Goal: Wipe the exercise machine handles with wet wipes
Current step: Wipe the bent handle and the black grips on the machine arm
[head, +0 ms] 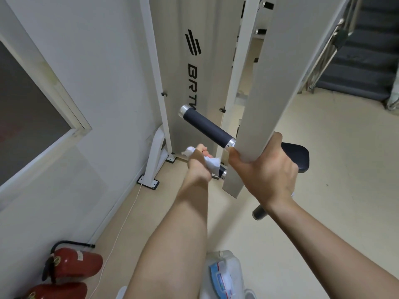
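Fingers point(199, 148) of the left hand point(197, 164) are curled tight around a crumpled white wet wipe point(210, 162), pressing it onto the lower black handle point(222, 172) of the exercise machine, down near its chrome end cap. Just above sits the upper handle point(208, 127), bare and sticking out toward the left. Over on the right, the right hand point(266, 171) is wrapped around the white upright arm point(278, 83) of the machine, fingers closed round its edge. Down at the bottom there's a wipes pack point(224, 275), and two red extinguishers point(74, 264) lie on the floor at far left
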